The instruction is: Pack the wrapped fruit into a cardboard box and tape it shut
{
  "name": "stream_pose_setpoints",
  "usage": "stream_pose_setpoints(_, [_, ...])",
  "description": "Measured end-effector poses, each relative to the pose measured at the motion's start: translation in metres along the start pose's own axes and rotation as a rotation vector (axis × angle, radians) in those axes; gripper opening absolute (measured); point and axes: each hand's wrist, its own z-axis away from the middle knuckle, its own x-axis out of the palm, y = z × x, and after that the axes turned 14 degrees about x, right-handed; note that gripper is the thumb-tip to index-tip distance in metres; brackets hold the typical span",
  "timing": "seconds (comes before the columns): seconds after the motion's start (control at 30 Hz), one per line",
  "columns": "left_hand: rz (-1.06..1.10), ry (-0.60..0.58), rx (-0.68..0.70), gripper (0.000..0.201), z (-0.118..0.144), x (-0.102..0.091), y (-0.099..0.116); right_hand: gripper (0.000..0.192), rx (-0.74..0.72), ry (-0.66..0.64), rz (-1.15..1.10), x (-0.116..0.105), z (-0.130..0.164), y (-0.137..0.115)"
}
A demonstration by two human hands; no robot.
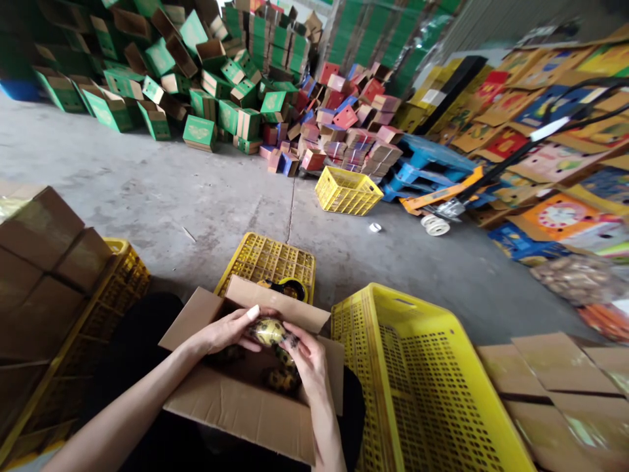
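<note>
Above an open cardboard box (246,410), my left hand (228,333) and my right hand (309,357) hold a rounded, shiny, yellow-and-black mottled object (268,332) between them. My left thumb and fingers are closed on its left end. The right fingers close on its darker right end. Inside the box lie more mottled pieces (282,379), partly hidden by my right hand and in shadow. The box sits at my lap with its flaps spread outward. Just beyond it, a black-and-yellow tape dispenser (293,288) rests on an upturned yellow crate (268,259).
A large yellow crate (417,367) stands at my right, beside closed cartons (565,373). More cartons (39,262) are stacked on my left. Farther off are a small yellow crate (348,191), a pallet jack (452,203), blue pallets (417,164) and heaped green boxes (199,133).
</note>
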Motion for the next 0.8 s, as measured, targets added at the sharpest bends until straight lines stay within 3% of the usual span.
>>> stream_pose_setpoints(0.1, [-0.019, 0.037, -0.026, 0.066, -0.002, -0.001, -0.001, 0.052, -0.001, -0.034, -0.016, -0.001, 0.0, -0.001])
stream_pose_setpoints(0.4, [0.027, 0.078, 0.146, 0.06, -0.004, -0.009, -0.01, 0.057, 0.028, -0.075, -0.164, -0.005, -0.003, 0.001])
stream_pose_setpoints(0.57, [-0.077, 0.01, 0.179, 0.06, -0.004, -0.007, -0.008, 0.056, -0.05, -0.055, 0.119, 0.001, 0.0, -0.009])
stream_pose_setpoints(0.7, [-0.109, -0.065, 0.172, 0.062, -0.004, -0.005, -0.006, 0.053, -0.058, -0.038, 0.113, 0.001, 0.001, -0.006])
stream_pose_setpoints(0.8, [-0.091, -0.082, 0.167, 0.052, -0.003, -0.004, -0.003, 0.06, -0.056, 0.003, 0.077, 0.0, 0.0, -0.001])
